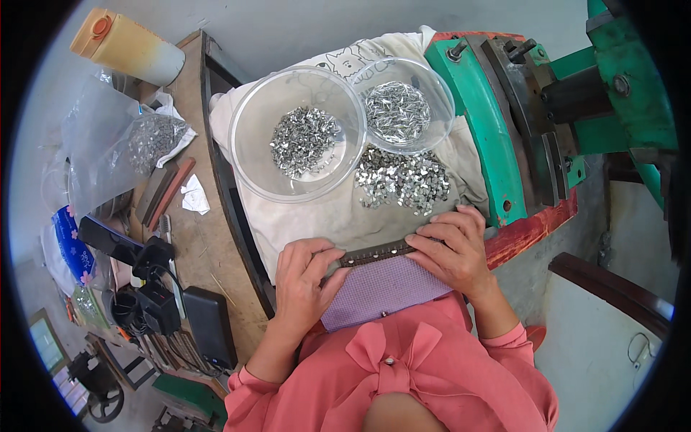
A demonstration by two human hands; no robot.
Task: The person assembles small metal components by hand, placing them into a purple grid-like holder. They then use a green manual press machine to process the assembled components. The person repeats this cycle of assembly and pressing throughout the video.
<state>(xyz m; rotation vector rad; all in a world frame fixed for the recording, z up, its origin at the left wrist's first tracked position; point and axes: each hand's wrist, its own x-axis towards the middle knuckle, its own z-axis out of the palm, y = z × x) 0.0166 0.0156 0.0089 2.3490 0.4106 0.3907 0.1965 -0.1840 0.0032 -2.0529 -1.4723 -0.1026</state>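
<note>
A narrow dark metal strip (pixel 379 253) with a row of notches spans the gap between my hands, over the near edge of the cloth. Small shiny bits sit in several of its notches. My left hand (pixel 304 277) grips the left end between thumb and fingers. On the other end, the fingers of my right hand (pixel 455 248) are closed, with the fingertips bent over it. A purple textured cloth (pixel 381 289) lies across my lap below the strip. Just beyond it, a loose heap of small flat silver metal pieces (pixel 403 180) rests on the pale cloth (pixel 288 219).
Behind the heap stand a large clear tub (pixel 241 155) and a smaller clear bowl (pixel 448 108), both holding metal bits. A green machine (pixel 475 129) borders the right. At left, a wooden bench (pixel 209 248) carries a yellowish jug (pixel 133 50), a plastic bag (pixel 101 137) and a black power bank (pixel 209 324).
</note>
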